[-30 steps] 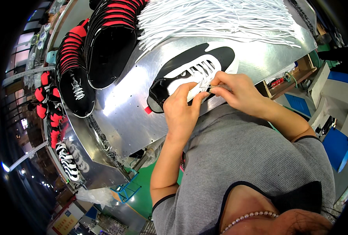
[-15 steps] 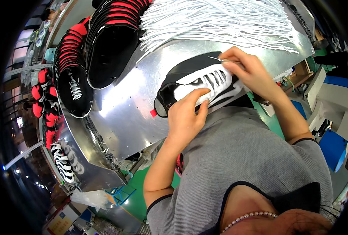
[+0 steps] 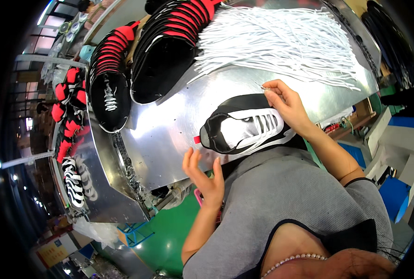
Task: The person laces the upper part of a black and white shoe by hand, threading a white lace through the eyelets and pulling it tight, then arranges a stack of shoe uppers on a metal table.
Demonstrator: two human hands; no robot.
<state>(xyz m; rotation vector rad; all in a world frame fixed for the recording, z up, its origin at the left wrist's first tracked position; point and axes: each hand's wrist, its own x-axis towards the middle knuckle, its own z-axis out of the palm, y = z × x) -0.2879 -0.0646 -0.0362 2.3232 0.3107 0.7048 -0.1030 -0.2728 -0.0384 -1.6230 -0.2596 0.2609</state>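
A black-and-white shoe upper with a red heel tab lies on the metal tabletop, its white strips crossing the front opening. My left hand is raised off it near the heel end, fingers spread and nothing in them. Beyond the toe end, my right hand pinches a thin pointed metal tool between thumb and fingertips. Its tip points away toward the upper left, over the table. The exact shape of that tip is too small to make out.
A broad pile of white shoelaces covers the far side of the metal table. Two nested stacks of black-and-red uppers stand at the far left. More red-and-black pieces and black-and-white uppers lie farther left.
My left hand has let go of the upper and drawn back toward me, opening. My right hand has lifted off the upper's toe end with the tool still pinched. The whole view has shifted.
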